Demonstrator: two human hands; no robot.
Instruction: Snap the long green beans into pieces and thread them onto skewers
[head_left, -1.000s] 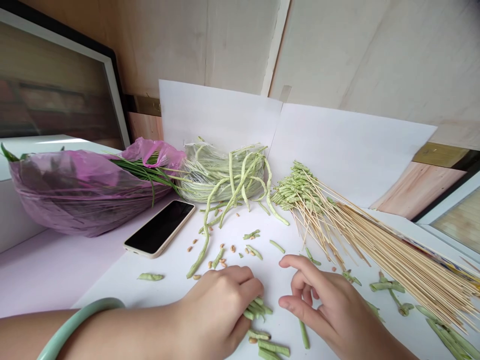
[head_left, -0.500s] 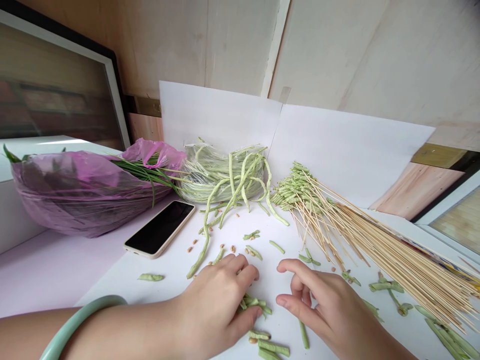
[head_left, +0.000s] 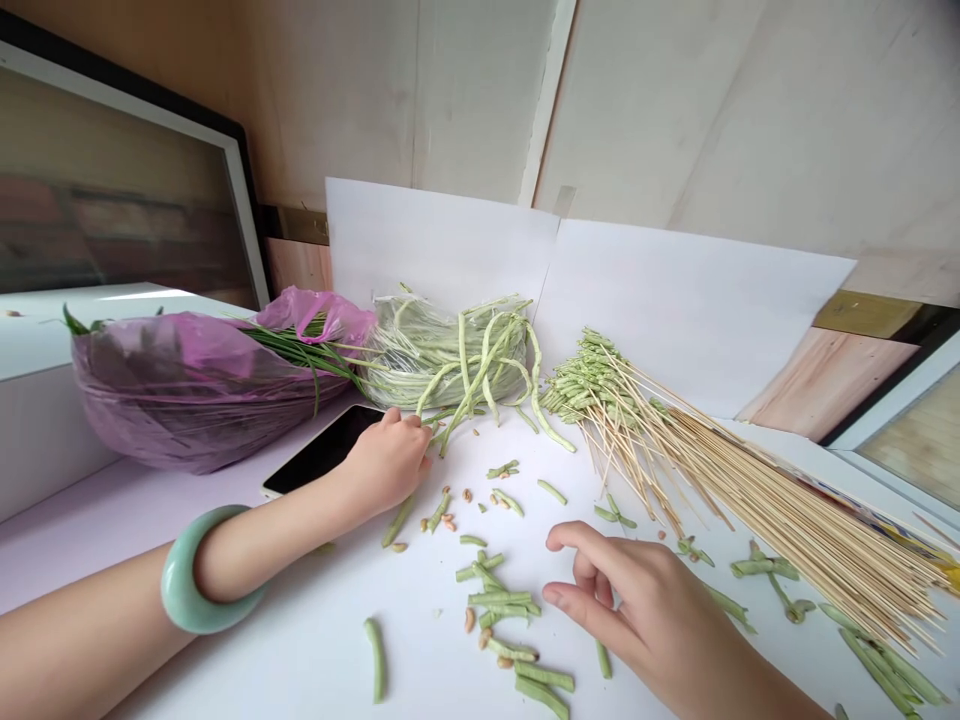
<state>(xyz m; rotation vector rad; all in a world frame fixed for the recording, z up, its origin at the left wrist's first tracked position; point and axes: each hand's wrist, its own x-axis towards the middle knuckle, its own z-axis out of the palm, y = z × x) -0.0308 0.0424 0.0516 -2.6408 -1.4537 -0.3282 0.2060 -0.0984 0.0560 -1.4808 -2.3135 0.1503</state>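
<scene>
At the left of centre, my left hand [head_left: 391,455], a green bangle [head_left: 214,570] on its wrist, is closed around a long green bean [head_left: 399,522] that trails from the clear plastic bag of long beans [head_left: 420,350]. Its fingertips are partly hidden. My right hand [head_left: 622,590] hovers at the right of centre, thumb and forefinger apart, with nothing between them. Cut bean pieces [head_left: 501,600] lie in a loose column between the hands, with brown seeds [head_left: 469,620] among them. A single bean piece [head_left: 376,660] lies by the front edge.
A black-screened phone [head_left: 322,455] lies partly behind my left forearm. Beyond it sits a purple bag of greens [head_left: 202,390]. At right, skewers threaded with beans [head_left: 592,380] rest beside a bundle of bare skewers [head_left: 810,510]. White paper panels [head_left: 675,310] stand at the back.
My left hand has moved from over the bean pieces up and left to the long bean, uncovering the pieces. A bean piece now shows at the front. My right hand has barely moved.
</scene>
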